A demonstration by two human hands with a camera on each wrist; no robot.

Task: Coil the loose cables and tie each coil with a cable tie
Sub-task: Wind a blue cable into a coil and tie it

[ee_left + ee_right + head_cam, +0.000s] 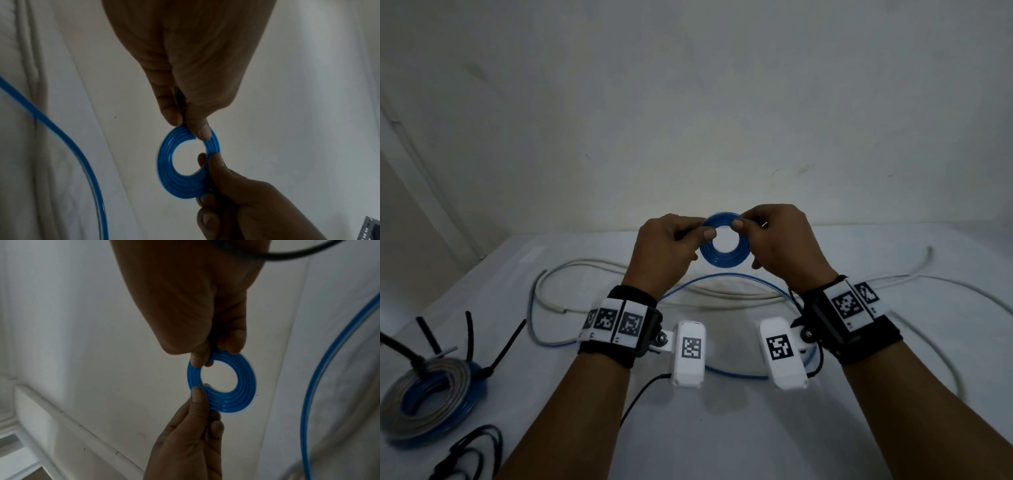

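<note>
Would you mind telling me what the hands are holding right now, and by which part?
Both hold the blue coil in the air: the left hand pinches its left rim, the right hand its upper right rim.

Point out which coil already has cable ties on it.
The bigger blue and grey coil lying on the table's near left, black cable ties sticking up from it. The small blue coil pinched between both hands shows none.

wall [688,102] — plain, pale grey | table [722,428] — white cover | light — dim
</note>
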